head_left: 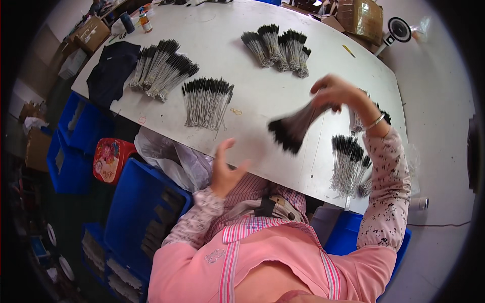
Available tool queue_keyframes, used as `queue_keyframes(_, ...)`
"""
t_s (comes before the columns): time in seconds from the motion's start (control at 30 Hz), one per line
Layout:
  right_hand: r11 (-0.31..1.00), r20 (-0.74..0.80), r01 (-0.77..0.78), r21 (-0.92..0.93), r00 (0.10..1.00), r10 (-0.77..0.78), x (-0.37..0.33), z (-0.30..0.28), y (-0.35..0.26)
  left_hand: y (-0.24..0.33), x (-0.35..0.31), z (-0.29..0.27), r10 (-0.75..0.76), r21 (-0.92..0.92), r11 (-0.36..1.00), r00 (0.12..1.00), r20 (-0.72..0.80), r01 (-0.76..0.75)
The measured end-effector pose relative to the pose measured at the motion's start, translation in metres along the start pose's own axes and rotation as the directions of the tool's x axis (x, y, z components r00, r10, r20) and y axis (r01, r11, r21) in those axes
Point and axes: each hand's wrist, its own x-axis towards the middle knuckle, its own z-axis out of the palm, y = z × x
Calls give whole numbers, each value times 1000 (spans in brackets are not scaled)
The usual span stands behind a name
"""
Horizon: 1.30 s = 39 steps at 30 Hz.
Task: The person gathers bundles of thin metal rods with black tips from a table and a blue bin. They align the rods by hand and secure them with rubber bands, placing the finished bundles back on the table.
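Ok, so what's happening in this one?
A person at a white table grips a bundle of black-tipped wire brushes over it in the right hand, dark ends angled down. The left hand is open and empty near the table edge. A spread of similar brushes lies ahead, with other groups farther off and to both sides.

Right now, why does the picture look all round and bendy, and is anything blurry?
In the head view, the fisheye lens bows the edges of the white table and the corners go black; also in the head view, the right hand and the brush bundle it holds look smeary, likely motion blur, while the brushes lying mid-table look sharper.
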Motion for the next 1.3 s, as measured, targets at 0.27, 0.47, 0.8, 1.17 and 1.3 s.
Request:
queue_keyframes(0.27,933,-820,329,-144,488,-299,171,-35,27,-62,-136,-86,-490,-168,860,691,-531,481)
queue_keyframes(0.47,735,-609,-61,-676,607,-510,325,14,131,-57,-240,-73,-661,-200,650,417,-624,733)
queue_keyframes(0.8,687,-540,-122,-717,720,-436,341,-7,166,-105,-276,-125,-575,-359,678,160,-802,641)
queue_keyframes(1.17,998,-637,52,17,770,-30,136,141,122,-176,-404,-300,-452,-683,678,-577,-680,274)
queue_keyframes(1.3,991,-602,48,126,797,38,91,178,127,-203,-420,-300,-462,-692,663,-571,-678,286)
